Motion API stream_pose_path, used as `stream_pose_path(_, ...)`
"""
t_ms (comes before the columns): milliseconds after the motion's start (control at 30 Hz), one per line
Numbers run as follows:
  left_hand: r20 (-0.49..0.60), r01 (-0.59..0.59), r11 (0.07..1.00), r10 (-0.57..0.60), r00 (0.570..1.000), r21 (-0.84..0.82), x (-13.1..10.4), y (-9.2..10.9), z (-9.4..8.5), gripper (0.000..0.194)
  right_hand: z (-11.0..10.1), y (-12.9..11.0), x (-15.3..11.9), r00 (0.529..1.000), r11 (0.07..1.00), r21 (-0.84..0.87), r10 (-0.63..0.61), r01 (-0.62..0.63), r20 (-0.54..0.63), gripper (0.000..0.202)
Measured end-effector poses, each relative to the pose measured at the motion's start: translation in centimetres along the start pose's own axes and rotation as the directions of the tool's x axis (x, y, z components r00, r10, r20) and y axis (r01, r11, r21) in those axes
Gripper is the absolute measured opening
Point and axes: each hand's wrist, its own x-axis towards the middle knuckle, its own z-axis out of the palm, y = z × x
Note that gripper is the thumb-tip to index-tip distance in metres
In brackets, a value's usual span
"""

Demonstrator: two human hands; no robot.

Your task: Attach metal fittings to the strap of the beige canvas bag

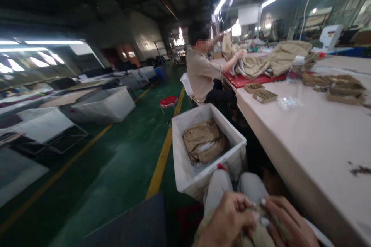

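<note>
Low in the view, above my lap, my left hand (232, 218) has its fingers pinched together on a khaki cloth (261, 238). Facing it, my right hand (290, 220) also pinches at the same cloth, with its fingertips close to those of the left. Small pale spots show between the fingertips, too blurred to name. Most of the cloth is hidden beneath both hands. Just past my knees stands a white bin (191, 179) with folded khaki garments (203, 139) inside.
On my right runs a long pale table (313, 139), bearing small cardboard boxes (265, 96) of metal pieces, a clear plastic bag (288, 103) and piled khaki fabric (290, 56). A co-worker (199, 71) sits beside it, handling fabric. A red stool (168, 102) stands on the green floor.
</note>
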Motion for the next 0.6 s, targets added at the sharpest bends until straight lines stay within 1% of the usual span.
stream_pose_path(33,0.005,0.017,0.999,-0.017,1.0,-0.045,0.4,-0.1,0.3,0.043,-0.4,0.3,-0.5,0.998,0.998,0.012,0.06,-0.06,0.033,0.044)
stream_pose_path(67,0.043,0.023,0.999,-0.021,0.999,-0.039,0.9,-0.2,0.6,0.041,-0.9,0.5,-0.9,0.987,0.988,0.056,0.139,-0.144,0.079,0.046)
stream_pose_path(133,0.09,0.024,0.999,-0.021,0.996,-0.037,1.6,-0.4,1.1,0.038,-1.6,0.7,-1.2,0.957,0.942,0.183,0.259,-0.28,0.132,0.045)
stream_pose_path(200,0.113,0.018,1.0,-0.016,0.993,-0.015,1.8,-0.5,1.2,0.036,-2.1,0.7,-1.0,0.931,0.89,0.281,0.323,-0.36,0.17,0.04)
stream_pose_path(300,0.131,0.009,1.0,-0.011,0.991,0.014,1.8,-0.4,1.0,0.033,-2.1,1.2,-0.5,0.926,0.877,0.306,0.322,-0.37,0.198,0.034)
stream_pose_path(367,0.168,0.015,1.0,-0.019,0.986,0.02,1.8,-0.5,0.7,0.032,-1.7,2.0,-0.4,0.934,0.881,0.317,0.308,-0.351,0.179,0.035)
stream_pose_path(467,0.242,0.046,0.999,-0.049,0.969,0.018,2.2,-0.9,0.4,0.031,-1.1,3.0,-0.6,0.932,0.864,0.349,0.336,-0.363,0.138,0.034)
stream_pose_path(533,0.232,0.055,0.998,-0.051,0.971,-0.011,2.4,-1.3,0.5,0.032,-1.1,2.9,-0.5,0.927,0.858,0.351,0.357,-0.375,0.115,0.033)
stream_pose_path(600,0.166,0.048,0.998,-0.041,0.985,-0.043,2.7,-1.6,0.6,0.033,-1.5,2.2,0.3,0.93,0.87,0.33,0.351,-0.368,0.112,0.033)
